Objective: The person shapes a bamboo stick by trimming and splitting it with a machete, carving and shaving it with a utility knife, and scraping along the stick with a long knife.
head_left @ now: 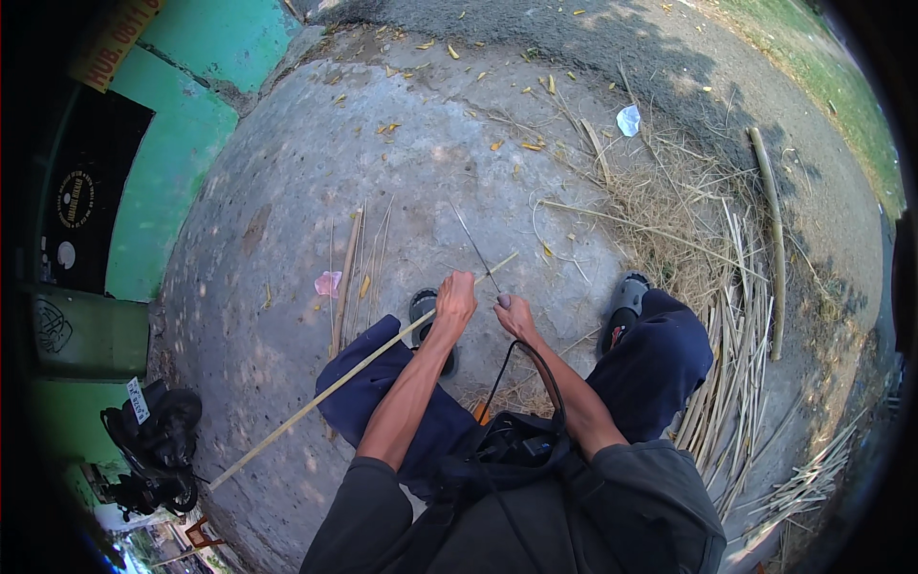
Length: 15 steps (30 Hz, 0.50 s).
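Note:
My left hand (456, 300) is closed around a long, pale bamboo strip (330, 390). The strip slants from the lower left, over my left thigh, and its short far end sticks out past my fist. In my right hand (516, 318) is a knife (471, 239) with a long, thin blade pointing away from me and a little left. The blade crosses the strip close to its far end; whether the edge touches it I cannot tell. Both hands are near each other, between my knees.
At right lies a heap of split bamboo strips (729, 354), with shavings (674, 215) beyond it and a thick pole (770, 239) alongside. More thin strips (347, 277) lie left of my left shoe (422, 308). A motorcycle (158, 440) stands by the green wall (163, 182).

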Each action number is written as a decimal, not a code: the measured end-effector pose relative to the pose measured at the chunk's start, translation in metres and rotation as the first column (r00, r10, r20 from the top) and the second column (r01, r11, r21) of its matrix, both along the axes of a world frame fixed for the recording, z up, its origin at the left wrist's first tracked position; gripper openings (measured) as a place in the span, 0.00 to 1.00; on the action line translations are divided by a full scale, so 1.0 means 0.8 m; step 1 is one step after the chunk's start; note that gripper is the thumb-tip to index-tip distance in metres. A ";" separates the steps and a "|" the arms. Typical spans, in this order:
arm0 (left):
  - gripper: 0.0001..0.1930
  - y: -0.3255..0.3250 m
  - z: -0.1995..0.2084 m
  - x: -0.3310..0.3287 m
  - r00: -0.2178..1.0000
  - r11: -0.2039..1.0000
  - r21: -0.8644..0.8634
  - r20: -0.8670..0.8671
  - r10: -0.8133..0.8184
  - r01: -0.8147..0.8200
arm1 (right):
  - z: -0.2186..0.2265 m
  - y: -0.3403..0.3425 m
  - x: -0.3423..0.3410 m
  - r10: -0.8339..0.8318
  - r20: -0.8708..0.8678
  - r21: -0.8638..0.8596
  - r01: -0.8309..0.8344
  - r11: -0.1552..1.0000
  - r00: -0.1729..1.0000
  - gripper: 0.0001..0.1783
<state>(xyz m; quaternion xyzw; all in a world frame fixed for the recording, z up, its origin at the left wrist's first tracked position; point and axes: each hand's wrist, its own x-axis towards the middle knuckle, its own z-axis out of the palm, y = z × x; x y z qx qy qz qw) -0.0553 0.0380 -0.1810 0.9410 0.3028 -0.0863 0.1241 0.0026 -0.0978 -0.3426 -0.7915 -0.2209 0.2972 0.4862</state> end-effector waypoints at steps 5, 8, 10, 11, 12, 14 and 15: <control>0.06 0.006 0.006 0.001 1.000 1.000 0.004 -0.003 0.020 -0.020 | 0.013 0.013 -0.003 0.065 -0.031 -0.003 -0.065 0.998 0.997 0.17; 0.06 0.003 0.011 0.004 1.000 1.000 -0.002 -0.009 0.021 -0.021 | 0.015 0.007 -0.005 0.078 -0.036 0.036 -0.077 0.996 0.996 0.17; 0.06 0.003 0.010 0.002 1.000 1.000 0.007 -0.010 0.014 -0.014 | 0.012 0.003 -0.002 0.053 -0.033 0.076 -0.051 0.996 0.998 0.17; 0.06 0.001 0.007 0.002 1.000 1.000 0.008 -0.005 -0.006 0.006 | 0.006 0.000 0.005 0.054 -0.020 0.016 -0.054 0.998 0.998 0.18; 0.05 0.001 0.003 0.002 1.000 1.000 0.009 0.000 -0.027 0.027 | 0.000 -0.002 0.010 0.055 -0.008 -0.043 -0.055 0.998 0.998 0.18; 0.05 0.002 -0.002 -0.001 1.000 1.000 0.014 0.009 -0.017 0.017 | -0.001 0.000 0.013 0.058 -0.010 -0.059 -0.059 0.997 0.998 0.18; 0.05 0.004 -0.005 -0.005 1.000 1.000 0.016 0.014 0.001 -0.001 | 0.003 0.002 0.011 0.070 -0.017 -0.077 -0.071 0.995 0.997 0.18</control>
